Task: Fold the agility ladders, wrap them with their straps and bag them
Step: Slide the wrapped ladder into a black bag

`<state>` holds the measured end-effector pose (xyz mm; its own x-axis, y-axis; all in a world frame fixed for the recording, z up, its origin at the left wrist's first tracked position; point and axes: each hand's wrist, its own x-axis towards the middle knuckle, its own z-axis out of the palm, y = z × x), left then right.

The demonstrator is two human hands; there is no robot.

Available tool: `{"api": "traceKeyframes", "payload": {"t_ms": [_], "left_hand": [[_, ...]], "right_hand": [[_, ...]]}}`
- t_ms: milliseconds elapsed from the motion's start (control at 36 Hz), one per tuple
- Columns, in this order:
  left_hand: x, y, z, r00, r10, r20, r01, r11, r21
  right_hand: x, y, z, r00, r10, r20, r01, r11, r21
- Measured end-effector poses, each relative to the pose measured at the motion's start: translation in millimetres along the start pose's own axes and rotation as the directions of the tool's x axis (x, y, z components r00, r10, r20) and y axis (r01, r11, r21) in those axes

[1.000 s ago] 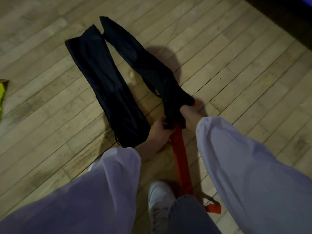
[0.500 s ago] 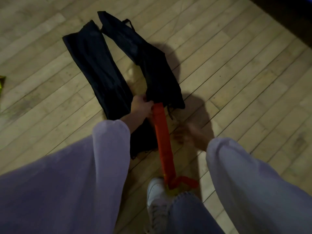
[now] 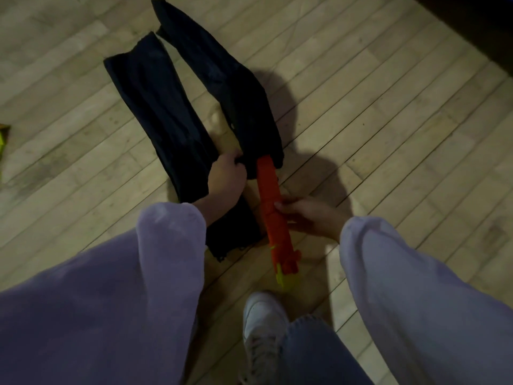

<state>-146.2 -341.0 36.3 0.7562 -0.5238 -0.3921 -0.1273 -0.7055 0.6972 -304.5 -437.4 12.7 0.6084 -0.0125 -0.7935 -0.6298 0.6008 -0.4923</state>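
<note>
Bagging part done: orange ladder bundle (image 3: pixel 273 209), centre frame, has only its twelve o'clock end inside the black bag (image 3: pixel 238 93). Left hand (image 3: pixel 226 177) grips the bag mouth; right hand (image 3: pixel 309 216) grasps the bundle mid-length. Second bag (image 3: pixel 161 118), ten o'clock; contents indeterminable.

Orange ladder (image 3: pixel 268 179) with yellow-green end, black bags (image 3: pixel 161 112), lilac sleeves (image 3: pixel 166 245).
</note>
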Motion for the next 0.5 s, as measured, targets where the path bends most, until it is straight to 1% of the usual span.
{"api": "traceKeyframes", "payload": {"t_ms": [56, 194, 333, 444, 500], "left_hand": [[-14, -2, 1, 0.998, 0.044, 0.043, -0.047, 0.997, 0.062], [-53, -11, 0, 0.991, 0.107, 0.084, -0.12, 0.979, 0.164], [-88, -18, -4, 0.971, 0.21, 0.116, -0.226, 0.963, 0.144], [-111, -19, -4, 0.911, 0.371, 0.181, -0.394, 0.912, 0.113], [-117, -17, -3, 0.886, 0.422, 0.191, -0.442, 0.893, 0.08]], "right_hand": [[2, -7, 3, 0.999, -0.015, -0.044, 0.017, 0.999, 0.043], [7, -18, 14, 0.997, -0.044, -0.062, 0.055, 0.981, 0.188], [9, -22, 23, 0.986, -0.045, -0.16, 0.08, 0.973, 0.218], [8, -24, 32, 0.973, 0.018, -0.229, 0.042, 0.966, 0.254], [7, -24, 36, 0.964, 0.053, -0.26, 0.028, 0.955, 0.297]]}}
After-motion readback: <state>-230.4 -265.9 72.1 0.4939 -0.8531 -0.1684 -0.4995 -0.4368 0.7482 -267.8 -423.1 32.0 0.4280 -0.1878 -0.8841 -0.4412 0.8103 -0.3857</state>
